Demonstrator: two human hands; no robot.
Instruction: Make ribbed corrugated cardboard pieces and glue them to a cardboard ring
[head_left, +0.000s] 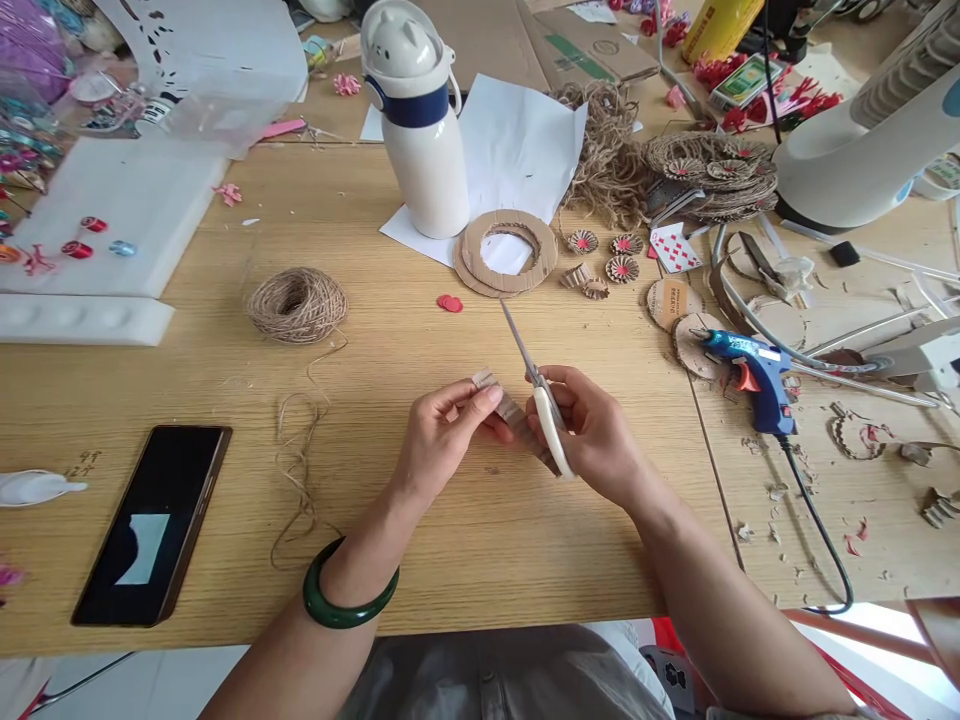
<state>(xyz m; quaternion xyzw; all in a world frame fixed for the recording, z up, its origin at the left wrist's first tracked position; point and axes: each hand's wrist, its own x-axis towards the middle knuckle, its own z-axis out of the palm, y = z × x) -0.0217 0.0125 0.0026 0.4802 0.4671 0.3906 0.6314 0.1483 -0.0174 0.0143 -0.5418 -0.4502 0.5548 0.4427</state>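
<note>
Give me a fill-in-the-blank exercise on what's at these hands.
The left hand pinches a strip of ____.
The right hand holds scissors with ____ handles.
The bangle on the left wrist is ____.
The glue gun is mostly ____.

Missing words: cardboard; white; green; blue.
</note>
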